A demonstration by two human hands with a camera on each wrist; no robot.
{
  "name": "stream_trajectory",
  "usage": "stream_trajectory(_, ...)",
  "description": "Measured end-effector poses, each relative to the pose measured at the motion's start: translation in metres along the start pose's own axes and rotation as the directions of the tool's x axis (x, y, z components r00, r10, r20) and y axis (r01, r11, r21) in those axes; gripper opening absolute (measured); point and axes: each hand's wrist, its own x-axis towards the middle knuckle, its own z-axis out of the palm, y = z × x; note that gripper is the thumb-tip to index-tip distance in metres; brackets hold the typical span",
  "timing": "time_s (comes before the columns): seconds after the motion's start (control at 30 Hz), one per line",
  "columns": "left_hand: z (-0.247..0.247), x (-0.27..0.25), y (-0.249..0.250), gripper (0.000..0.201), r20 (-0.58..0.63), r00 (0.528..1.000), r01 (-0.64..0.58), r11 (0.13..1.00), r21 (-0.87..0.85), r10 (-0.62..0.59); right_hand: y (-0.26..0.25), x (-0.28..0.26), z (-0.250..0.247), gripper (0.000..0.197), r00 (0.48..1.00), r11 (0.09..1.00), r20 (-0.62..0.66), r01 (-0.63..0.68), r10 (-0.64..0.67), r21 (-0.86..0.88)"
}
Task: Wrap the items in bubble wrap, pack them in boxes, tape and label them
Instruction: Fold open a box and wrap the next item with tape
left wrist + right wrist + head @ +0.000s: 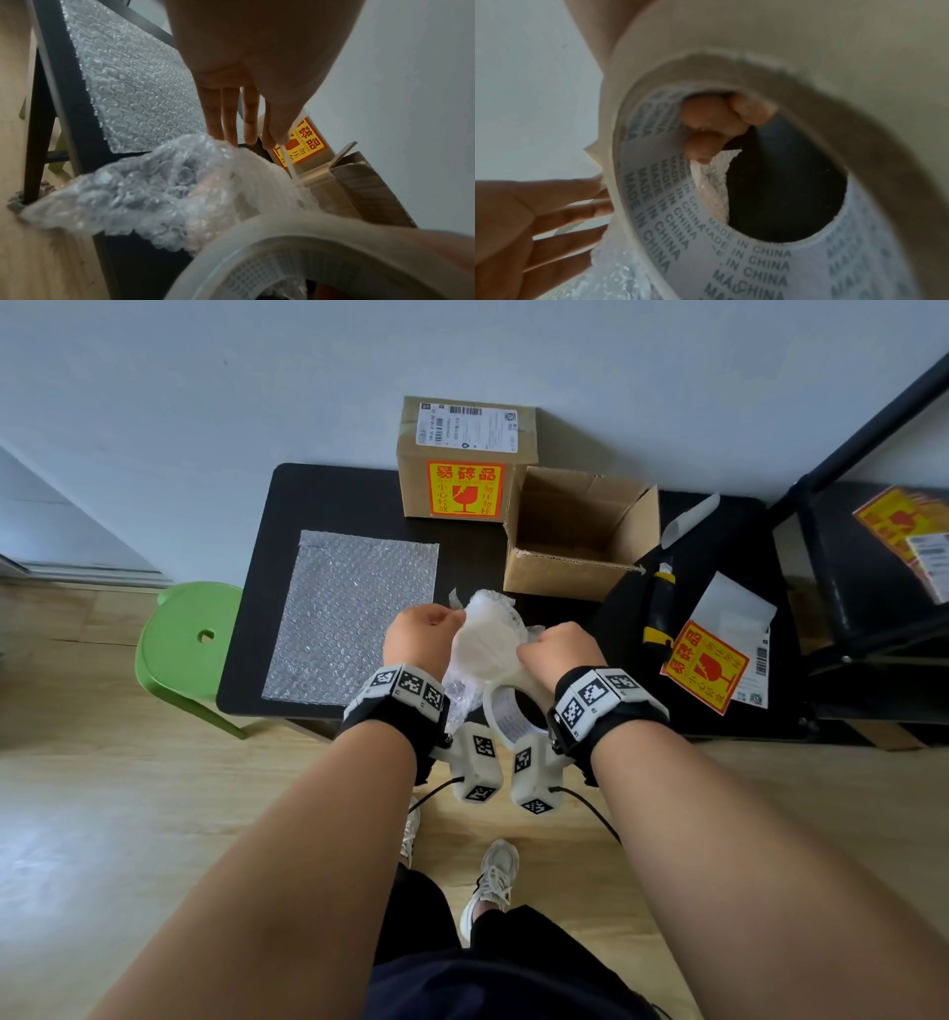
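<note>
A round white item wrapped in bubble wrap (485, 642) (159, 192) is held over the front edge of the black table (334, 500). My left hand (423, 629) (257, 81) is at its left side, thumb and forefinger pinching a clear strip of tape (289, 160) that runs down onto the wrap. My right hand (562, 649) grips the bundle's right side with curled fingers (706, 125). A roll of clear tape (506, 711) (282, 233) (757, 263) hangs just under that hand. An open cardboard box (575, 577) stands behind the bundle.
A flat bubble-wrap sheet (354, 613) lies on the table's left half. A sealed, labelled box (462, 454) stands at the back. A yellow-black knife (660, 603) and fragile labels (703, 665) lie to the right. A green stool (185, 644) is on the left, a black rack (873, 588) on the right.
</note>
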Motion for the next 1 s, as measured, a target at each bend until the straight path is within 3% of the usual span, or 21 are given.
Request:
stream_trajectory(0.17, 0.006, 0.01, 0.004, 0.022, 0.013, 0.999, -0.051, 0.986, 0.158, 0.049, -0.004, 0.004, 0.001, 0.012, 0.992, 0.99, 0.029, -0.124, 0.122, 0.071)
stream_trajectory(0.47, 0.016, 0.019, -0.002, 0.019, 0.003, 0.996, -0.083, 0.966, 0.244, 0.085, -0.002, 0.002, 0.004, 0.039, 0.988, 0.939, 0.021, -0.149, 0.15, 0.31)
stream_trajectory(0.7, 0.025, 0.024, -0.01, 0.023, 0.045, 0.996, -0.082, 0.959, 0.273, 0.072, 0.007, -0.005, -0.001, 0.068, 0.98, 0.928, 0.162, -0.168, 0.119, 0.332)
stream_trajectory(0.83, 0.026, 0.025, -0.005, 0.035, 0.108, 0.994, -0.062, 0.922, 0.382, 0.022, 0.017, -0.009, -0.008, 0.06, 0.961, 0.944, 0.237, -0.202, 0.14, 0.261)
stream_trajectory(1.0, 0.029, 0.019, -0.003, 0.034, 0.144, 0.989, -0.092, 0.864, 0.495, 0.023, 0.022, -0.008, -0.003, 0.044, 0.994, 0.976, 0.088, -0.085, 0.069, 0.201)
